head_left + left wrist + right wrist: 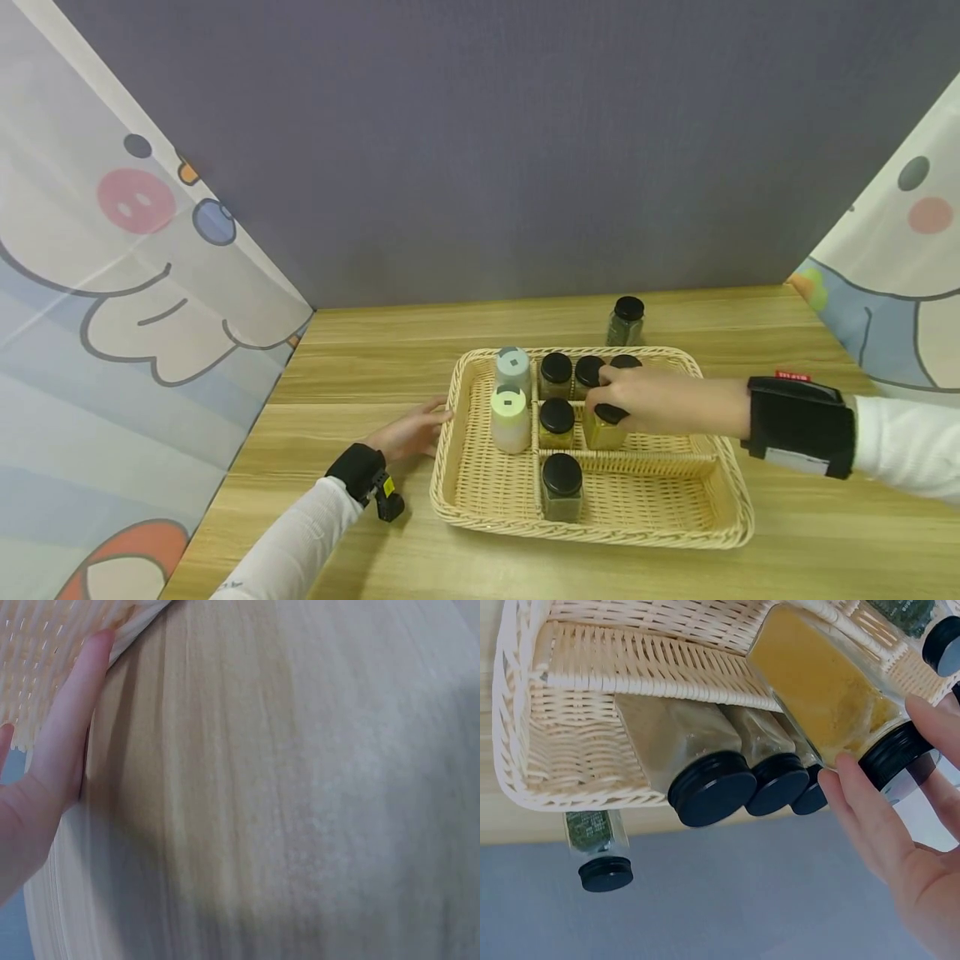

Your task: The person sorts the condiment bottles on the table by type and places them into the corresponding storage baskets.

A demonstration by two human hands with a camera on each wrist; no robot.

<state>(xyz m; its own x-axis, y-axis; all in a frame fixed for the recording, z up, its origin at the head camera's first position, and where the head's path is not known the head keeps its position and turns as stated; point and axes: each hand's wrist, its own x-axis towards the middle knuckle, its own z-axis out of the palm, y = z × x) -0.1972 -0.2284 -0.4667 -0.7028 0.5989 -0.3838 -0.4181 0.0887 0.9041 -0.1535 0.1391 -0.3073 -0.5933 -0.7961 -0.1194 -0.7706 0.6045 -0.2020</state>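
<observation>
A wicker basket (660, 540) with compartments lies on the wooden table. My right hand (660, 400) pinches the black lid of a square glass jar of yellow powder (825, 682), over the middle compartment. The jar is tilted in the right wrist view; whether its base touches the basket cannot be told. Left of it stands another black-lidded jar (557, 423). Several black-lidded jars (682, 742) fill part of the back compartment. My left hand (412, 432) touches the basket's left outer side, with the thumb (71, 712) extended along the wicker.
Two white bottles, one with a yellow-green lid (510, 425) and one pale blue-topped (513, 367), stand in the left compartment. A dark-filled jar (562, 490) sits in the front compartment. Behind the basket, a jar of green flakes (626, 323) stands near the grey wall (525, 167).
</observation>
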